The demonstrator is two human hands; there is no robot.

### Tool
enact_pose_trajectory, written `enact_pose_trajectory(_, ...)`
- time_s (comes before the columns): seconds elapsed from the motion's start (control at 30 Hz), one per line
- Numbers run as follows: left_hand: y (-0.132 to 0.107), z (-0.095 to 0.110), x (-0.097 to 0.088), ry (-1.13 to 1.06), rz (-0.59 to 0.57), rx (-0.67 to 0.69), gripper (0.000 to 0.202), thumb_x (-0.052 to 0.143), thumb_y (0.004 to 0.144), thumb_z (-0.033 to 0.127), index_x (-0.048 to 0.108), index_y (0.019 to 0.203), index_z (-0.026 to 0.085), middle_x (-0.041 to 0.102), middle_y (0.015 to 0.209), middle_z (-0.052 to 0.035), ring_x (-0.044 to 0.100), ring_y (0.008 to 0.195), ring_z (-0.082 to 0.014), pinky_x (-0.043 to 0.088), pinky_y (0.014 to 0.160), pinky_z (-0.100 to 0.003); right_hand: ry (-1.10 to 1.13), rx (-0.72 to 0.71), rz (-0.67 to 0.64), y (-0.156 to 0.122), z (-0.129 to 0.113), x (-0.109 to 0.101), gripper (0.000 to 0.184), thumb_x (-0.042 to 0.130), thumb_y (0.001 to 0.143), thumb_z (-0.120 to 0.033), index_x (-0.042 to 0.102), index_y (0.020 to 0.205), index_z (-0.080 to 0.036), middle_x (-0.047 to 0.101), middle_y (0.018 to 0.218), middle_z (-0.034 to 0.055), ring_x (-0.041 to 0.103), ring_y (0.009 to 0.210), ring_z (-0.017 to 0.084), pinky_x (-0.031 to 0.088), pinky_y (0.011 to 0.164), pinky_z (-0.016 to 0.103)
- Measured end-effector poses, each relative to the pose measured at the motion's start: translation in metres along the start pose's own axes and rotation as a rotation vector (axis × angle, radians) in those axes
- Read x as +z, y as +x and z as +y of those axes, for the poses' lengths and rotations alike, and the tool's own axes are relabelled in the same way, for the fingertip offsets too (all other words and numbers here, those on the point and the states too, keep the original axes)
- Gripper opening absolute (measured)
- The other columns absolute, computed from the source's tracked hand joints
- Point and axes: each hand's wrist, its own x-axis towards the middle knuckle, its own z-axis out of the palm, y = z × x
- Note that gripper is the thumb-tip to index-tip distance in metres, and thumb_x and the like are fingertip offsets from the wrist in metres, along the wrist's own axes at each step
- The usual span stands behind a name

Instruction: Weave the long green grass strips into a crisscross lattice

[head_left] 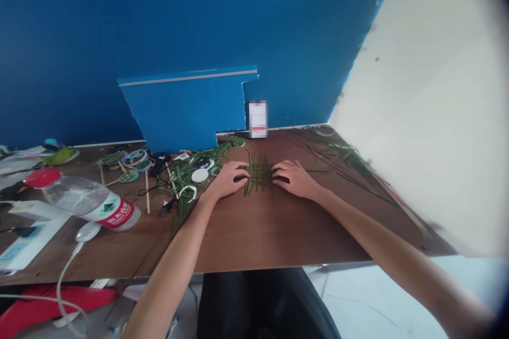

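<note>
A small lattice of woven green grass strips [257,174] lies flat on the brown table between my hands. My left hand [229,179] is at its left edge, with curled fingers and thumb closed on the strip ends there. At the right edge, my right hand [295,177] rests low over the table in a mirrored pose, its bent fingertips on the ends of the cross strips. The exact contact under the fingertips is too small to make out. Several lengthwise strips stick out past the weave at top and bottom.
Left of my hands, a pile of loose grass strips [186,167] lies mixed with white rings and sticks. A red-capped plastic bottle [89,198] lies tilted near a power strip [34,235]. More grass strips [350,156] lie by the white wall. A blue board [186,111] leans behind.
</note>
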Motion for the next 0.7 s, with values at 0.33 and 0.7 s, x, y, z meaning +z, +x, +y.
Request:
enact_pose_trajectory(0.33,0.002,0.004,0.001,0.000,0.009,0.015,0.014,0.055,0.091,0.025,0.069,0.089,0.024,0.062,0.124,-0.0028,0.054,0.117,-0.0218,0.039,0.103,-0.041,-0.025,0.011,0.017,0.001,-0.001,0.001,0.021,0.052,0.096,-0.033,0.071,0.090,-0.023,0.068,0.109,0.0064,0.055,0.106,0.024,0.035,0.086,0.040)
enact_pose_trajectory(0.7,0.011,0.025,0.011,0.029,0.003,0.005,0.013,0.061,0.088,0.030,0.068,0.097,0.026,0.060,0.127,-0.0031,0.050,0.122,-0.0238,0.039,0.105,-0.043,-0.036,0.035,0.050,0.007,-0.019,0.004,0.026,0.050,0.097,-0.040,0.067,0.109,-0.024,0.064,0.118,0.0088,0.052,0.110,0.026,0.035,0.088,0.040)
